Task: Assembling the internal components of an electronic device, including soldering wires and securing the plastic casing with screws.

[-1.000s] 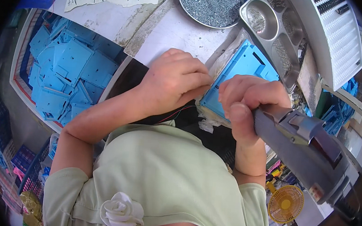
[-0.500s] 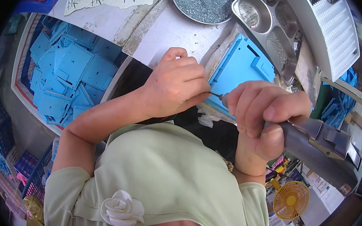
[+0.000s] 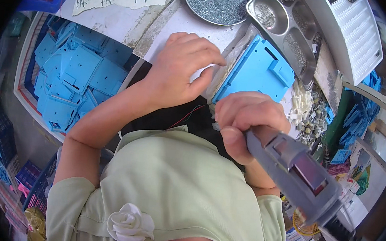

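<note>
An electric screwdriver (image 3: 296,168) with a grey body is gripped in my right hand (image 3: 250,118). Its rear end and cable point to the lower right, and its bit is hidden behind the hand. A flat light-blue plastic panel (image 3: 254,75) with slots and a raised block lies just beyond that hand. My left hand (image 3: 186,67) hovers by the panel's left edge, its thumb apart from bent fingers, with nothing seen between them. Thin red and dark wires (image 3: 191,114) hang near the table edge, below the left hand.
A round metal dish (image 3: 216,3) of small screws stands at the back. Beside it is a compartment tray (image 3: 296,47) with small parts. White and metallic pieces (image 3: 310,112) lie right of the panel. A bin (image 3: 22,75) of blue panels stands at the left, a white ribbed tray (image 3: 351,38) at the far right.
My left hand has moved away from the screwdriver's tip, up and left, and its fingers have parted. My right hand has moved left and slightly down, tilting the screwdriver more steeply toward me.
</note>
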Demonstrator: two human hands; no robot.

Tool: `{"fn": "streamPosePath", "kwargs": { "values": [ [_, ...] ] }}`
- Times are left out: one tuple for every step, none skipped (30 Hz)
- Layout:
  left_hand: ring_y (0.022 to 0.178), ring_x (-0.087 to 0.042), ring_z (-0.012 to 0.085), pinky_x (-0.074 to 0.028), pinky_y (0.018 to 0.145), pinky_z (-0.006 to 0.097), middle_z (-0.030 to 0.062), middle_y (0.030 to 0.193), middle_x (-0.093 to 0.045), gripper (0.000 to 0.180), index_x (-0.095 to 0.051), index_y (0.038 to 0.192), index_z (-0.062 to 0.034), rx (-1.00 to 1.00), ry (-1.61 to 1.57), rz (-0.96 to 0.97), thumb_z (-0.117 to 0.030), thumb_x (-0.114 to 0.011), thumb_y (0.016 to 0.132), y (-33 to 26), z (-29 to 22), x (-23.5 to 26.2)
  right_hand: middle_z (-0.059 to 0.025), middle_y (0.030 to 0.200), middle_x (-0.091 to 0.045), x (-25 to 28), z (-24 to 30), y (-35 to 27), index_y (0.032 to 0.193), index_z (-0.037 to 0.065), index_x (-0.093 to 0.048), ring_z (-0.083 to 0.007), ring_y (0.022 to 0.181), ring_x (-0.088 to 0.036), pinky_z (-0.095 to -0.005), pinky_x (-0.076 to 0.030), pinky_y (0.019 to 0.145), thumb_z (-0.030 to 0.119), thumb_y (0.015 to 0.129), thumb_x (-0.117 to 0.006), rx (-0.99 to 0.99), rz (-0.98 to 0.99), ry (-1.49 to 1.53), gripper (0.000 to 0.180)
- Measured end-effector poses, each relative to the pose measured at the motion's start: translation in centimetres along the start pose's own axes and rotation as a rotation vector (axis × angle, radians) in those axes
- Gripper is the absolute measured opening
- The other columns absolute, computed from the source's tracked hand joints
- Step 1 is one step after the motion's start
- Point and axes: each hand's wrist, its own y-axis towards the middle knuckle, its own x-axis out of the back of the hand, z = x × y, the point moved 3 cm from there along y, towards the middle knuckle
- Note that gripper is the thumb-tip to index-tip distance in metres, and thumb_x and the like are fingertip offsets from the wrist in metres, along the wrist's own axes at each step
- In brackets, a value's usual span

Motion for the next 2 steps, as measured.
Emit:
{"fn": "streamPosePath", "kwargs": {
  "values": [
    [0.098, -0.063, 0.0274, -0.043, 0.094, 0.041, 0.0072, 0.105, -0.069, 0.029, -0.070, 0.106, -0.0086, -0.021, -0.012, 0.009, -0.002, -0.067, 0.079, 0.62, -0.19, -0.44, -0.0059, 0.064, -0.060, 0.39, 0.05, 0.08, 0.089, 0.006, -0.059, -0.0217, 0.053, -0.060, -0.0315, -0.051, 0.054, 0.003, 0.077, -0.079, -0.010, -0.019, 0.003, 0.023],
    [0.099, -0.063, 0.0274, -0.043, 0.094, 0.041, 0.0071, 0.105, -0.069, 0.028, -0.071, 0.106, -0.0089, -0.050, -0.027, 0.017, -0.002, -0.067, 0.079, 1.39, -0.43, -0.96, -0.0059, 0.064, -0.060, 0.79, 0.28, 0.05, 0.089, 0.006, -0.059, -0.0217, 0.053, -0.060, -0.0315, -0.051, 0.054, 0.003, 0.077, -0.079, -0.001, -0.031, -0.009, 0.023]
  ]
}}
